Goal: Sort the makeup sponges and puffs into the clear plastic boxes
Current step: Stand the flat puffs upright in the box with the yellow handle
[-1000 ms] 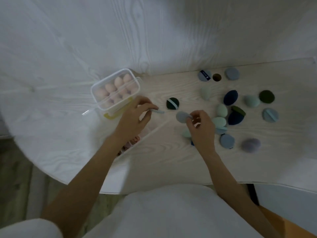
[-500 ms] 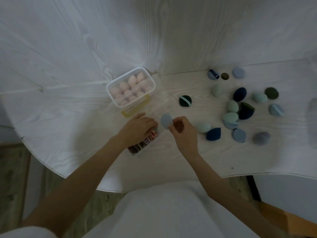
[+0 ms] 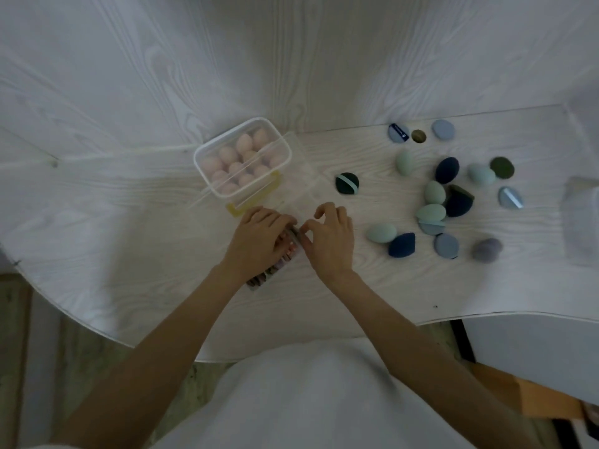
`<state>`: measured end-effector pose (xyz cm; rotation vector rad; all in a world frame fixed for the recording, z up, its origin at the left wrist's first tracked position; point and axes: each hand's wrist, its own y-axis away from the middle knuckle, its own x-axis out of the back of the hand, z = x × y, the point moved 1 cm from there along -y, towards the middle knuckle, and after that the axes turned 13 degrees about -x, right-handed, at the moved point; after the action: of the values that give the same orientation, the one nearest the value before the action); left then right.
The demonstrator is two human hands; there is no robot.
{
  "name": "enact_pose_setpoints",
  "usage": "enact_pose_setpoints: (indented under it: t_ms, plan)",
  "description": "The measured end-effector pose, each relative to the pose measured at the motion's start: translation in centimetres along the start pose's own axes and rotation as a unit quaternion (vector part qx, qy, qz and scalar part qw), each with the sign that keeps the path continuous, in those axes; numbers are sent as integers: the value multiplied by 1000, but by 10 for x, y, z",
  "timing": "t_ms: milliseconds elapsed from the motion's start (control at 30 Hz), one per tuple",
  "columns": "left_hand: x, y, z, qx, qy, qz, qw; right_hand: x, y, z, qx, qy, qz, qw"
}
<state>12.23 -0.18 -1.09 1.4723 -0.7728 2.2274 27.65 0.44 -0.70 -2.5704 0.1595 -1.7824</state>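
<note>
A long clear box [image 3: 259, 281] holding pink and brown puffs lies on the table, mostly under my hands. My left hand [image 3: 259, 243] lies on it with fingers curled over its top. My right hand [image 3: 329, 243] touches the box's right edge with thumb and forefinger close together; whatever they hold is hidden. A second clear box [image 3: 282, 147] with a yellow latch, full of pink egg sponges, stands just behind. Loose sponges and puffs lie to the right: a dark green puff [image 3: 346, 183], mint sponges [image 3: 381, 233], navy sponges [image 3: 402, 244], blue-grey puffs [image 3: 446, 245].
The white wood-grain table [image 3: 162, 222] curves toward me; its front edge is near my lap. A pale folded cloth or bag [image 3: 581, 218] lies at the far right. A wooden piece [image 3: 525, 393] shows below the table on the right.
My right hand carried the blue-grey puff leftward to the long box, and the puff is no longer visible. My left hand moved down from the pink-sponge box onto the long box.
</note>
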Motion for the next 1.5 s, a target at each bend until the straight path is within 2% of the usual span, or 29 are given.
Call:
enact_pose_setpoints:
  t_ms: [167, 333, 433, 600, 833, 933, 1067, 1133, 1233, 1300, 1400, 1500]
  plan:
    - [0, -1, 8, 5, -11, -3, 1000, 8, -6, 13, 24, -70, -55, 996]
    - [-6, -3, 16, 65, -17, 5, 998, 37, -45, 56, -10, -152, -3, 988]
    - [-13, -5, 18, 77, 19, 18, 997, 39, -89, 90, -15, -110, -24, 993]
    - [-21, -21, 23, 85, 33, 45, 995, 27, -165, 131, -19, 22, -80, 996]
    - [-33, -61, 33, 93, 40, 29, 994, 8, -231, 157, -39, 171, -190, 966]
    - [-36, -65, 32, 101, 36, 22, 994, 1, -239, 163, -23, 179, -188, 966]
    - [-36, -65, 32, 108, 31, 14, 994, 11, -234, 156, 34, 133, -81, 987]
    - [-35, -66, 33, 104, 29, 15, 994, 18, -226, 149, 56, 124, -59, 989]
    - [-32, -67, 35, 88, 14, 13, 996, 38, -204, 134, 43, 14, -38, 998]
    - [-31, -66, 37, 81, -17, 2, 997, 56, -175, 117, 25, -102, -28, 994]
    - [-29, -63, 39, 77, -65, -14, 995, 75, -118, 87, -29, -266, -53, 962]
    - [-25, -62, 38, 58, -85, -17, 995, 67, -70, 66, -30, -298, -79, 951]
